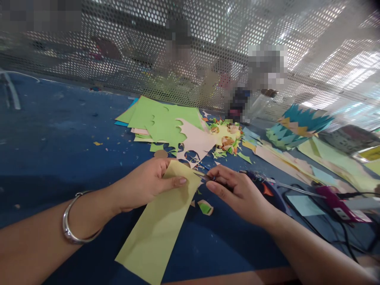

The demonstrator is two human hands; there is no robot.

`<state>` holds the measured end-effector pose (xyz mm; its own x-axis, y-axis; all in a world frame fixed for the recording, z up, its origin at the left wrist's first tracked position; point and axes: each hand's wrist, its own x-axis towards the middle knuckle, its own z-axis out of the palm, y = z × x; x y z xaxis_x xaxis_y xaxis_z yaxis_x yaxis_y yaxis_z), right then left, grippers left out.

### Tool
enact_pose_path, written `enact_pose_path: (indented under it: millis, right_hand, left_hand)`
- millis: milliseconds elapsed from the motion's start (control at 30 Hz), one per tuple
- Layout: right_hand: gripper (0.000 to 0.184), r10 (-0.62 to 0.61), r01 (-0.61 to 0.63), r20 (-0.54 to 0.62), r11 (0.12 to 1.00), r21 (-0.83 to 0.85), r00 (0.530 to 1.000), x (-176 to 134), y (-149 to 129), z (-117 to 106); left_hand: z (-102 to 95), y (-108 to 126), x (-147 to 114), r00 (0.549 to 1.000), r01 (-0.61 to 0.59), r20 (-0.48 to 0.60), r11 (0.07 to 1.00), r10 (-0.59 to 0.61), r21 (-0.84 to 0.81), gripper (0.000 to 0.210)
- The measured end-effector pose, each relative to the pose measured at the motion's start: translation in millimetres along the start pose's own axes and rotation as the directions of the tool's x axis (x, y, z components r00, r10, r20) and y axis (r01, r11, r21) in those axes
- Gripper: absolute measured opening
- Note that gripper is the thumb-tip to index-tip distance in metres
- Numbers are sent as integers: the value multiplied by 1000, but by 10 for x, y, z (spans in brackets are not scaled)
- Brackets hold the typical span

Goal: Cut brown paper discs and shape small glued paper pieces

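Observation:
My left hand (154, 184) pinches the upper part of a long yellow paper strip (157, 227), thumb on top and fingers behind. The strip slants down toward the table's front edge. At its upper right corner my right hand (234, 190) is closed around a pair of scissors (204, 177), whose blades meet the paper's edge; most of the handles are hidden in the fingers. Just below the blades lies a small green and pink paper scrap (205, 207). Beyond the hands rests a pink paper sheet with cut-out curves (196, 136).
Stacked green sheets (160, 122) lie at the back, beside a heap of colourful paper pieces (227, 136). A teal paper crown (299, 124) stands at right, near a pink power strip (341, 204) and black cables. A perforated metal screen (118, 51) borders the table's far side.

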<state>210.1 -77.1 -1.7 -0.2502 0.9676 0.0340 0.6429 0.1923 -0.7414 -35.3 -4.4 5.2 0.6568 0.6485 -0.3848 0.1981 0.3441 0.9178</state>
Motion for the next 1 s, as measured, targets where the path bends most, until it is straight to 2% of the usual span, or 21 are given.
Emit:
enact_pose_path:
  millis: [367, 667, 1000]
  right_hand:
    - [28, 12, -12, 10, 1000, 1, 1000, -6, -12, -8]
    - [29, -7, 7, -11, 1000, -26, 1000, -11, -30, 1]
    - [29, -1, 1, 3, 1000, -22, 1000, -16, -16, 5]
  left_hand:
    - [6, -23, -15, 999, -22, 29, 1000, 22, 0, 25]
    - [32, -35, -37, 999, 1, -33, 1000, -1, -4, 37]
    - [50, -48, -44, 999, 20, -41, 1000, -20, -8, 34]
